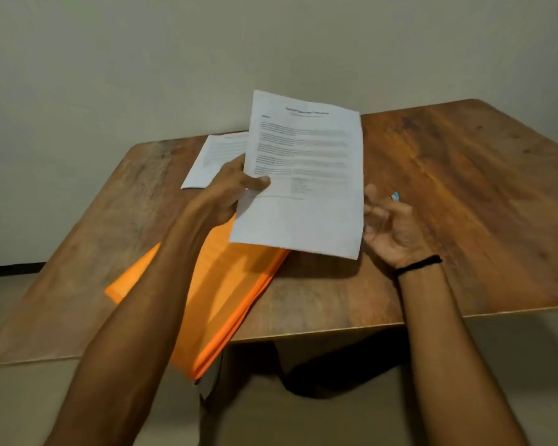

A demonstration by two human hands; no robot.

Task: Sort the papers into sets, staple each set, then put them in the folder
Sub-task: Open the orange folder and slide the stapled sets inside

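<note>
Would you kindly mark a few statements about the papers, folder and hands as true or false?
1. The left hand holds a printed sheet above the table. True.
2. The folder is blue. False: it is orange.
3. A second sheet lies on the table behind the left hand. True.
4. The folder lies wholly on the table. False: its near corner overhangs the table's edge.

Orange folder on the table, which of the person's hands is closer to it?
Left. The left hand, gripping the printed sheet, hovers over the far end of the orange folder; the right hand is off to its right.
</note>
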